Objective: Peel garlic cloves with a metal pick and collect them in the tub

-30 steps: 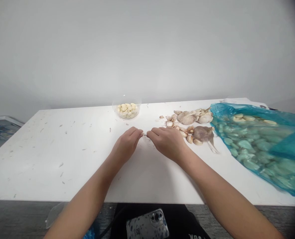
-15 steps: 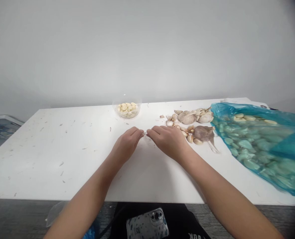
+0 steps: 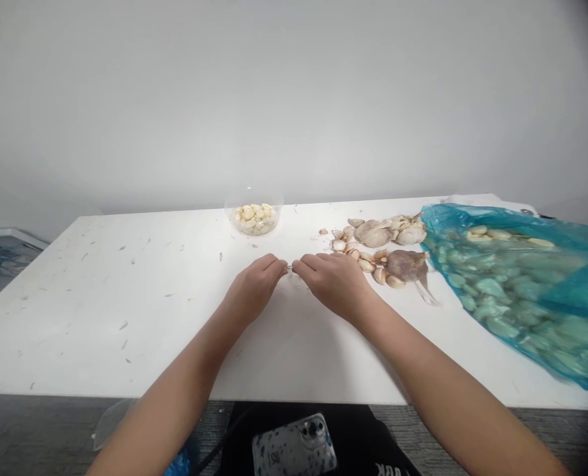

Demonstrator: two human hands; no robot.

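Over the white table, my left hand and my right hand meet almost fingertip to fingertip. Each is closed in a pinch. A thin, pale sliver spans the small gap between them; the fingers cover the rest, so its kind cannot be made out. Just right of my right hand lie loose unpeeled garlic cloves and a purplish garlic bulb with its stem. Beyond my hands stands a clear bowl holding peeled garlic cloves.
A blue plastic bag full of pale garlic pieces covers the table's right end. More garlic bulbs and husks lie at the back right. Scraps of skin dot the white table. A phone rests on my lap below the edge.
Hardly anything differs. Both hands keep their pinch at the same spot, with only a tiny shift of the fingers around the sliver.
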